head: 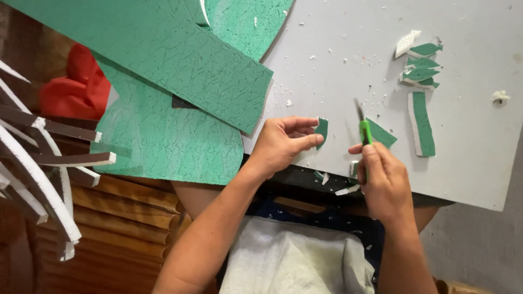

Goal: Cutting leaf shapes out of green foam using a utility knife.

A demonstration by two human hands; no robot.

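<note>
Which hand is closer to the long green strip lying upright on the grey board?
Right. The right hand, gripping the green cutter, sits just left of and below the long green strip. The left hand, pinching a small green piece, is farther left.

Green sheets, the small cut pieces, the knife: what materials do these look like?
Green sheets: likely foam board, crackle-textured green face, white core at the cut edges. Cut pieces: same stuff, white edges, crumbs around. Knife in the right hand: green plastic body, thin metal-looking blade. Left hand pinches a green scrap.
</note>
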